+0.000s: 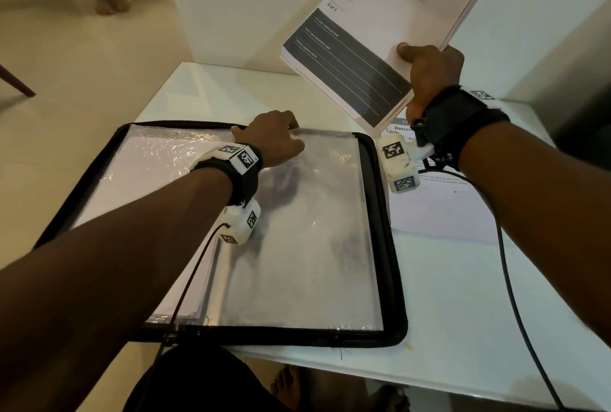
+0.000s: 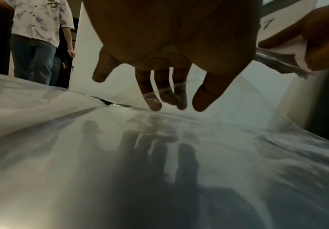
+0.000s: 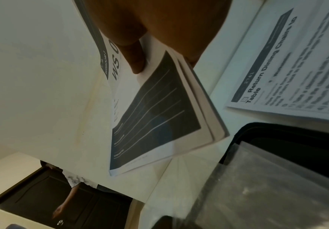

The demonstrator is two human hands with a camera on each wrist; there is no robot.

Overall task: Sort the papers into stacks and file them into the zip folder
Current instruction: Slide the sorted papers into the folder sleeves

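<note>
Above the open zip folder (image 1: 380, 246), the right hand (image 1: 429, 71) pinches a thick, floppy "WS 07" paper stack (image 1: 380, 34) at its edge, needing underside support, while the left hand (image 1: 277, 139) parts a slippery plastic sleeve (image 1: 314, 229).

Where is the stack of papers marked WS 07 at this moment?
In the head view the paper stack is at the upper right, held in the air by the right hand, above the table beyond the open folder.
</note>
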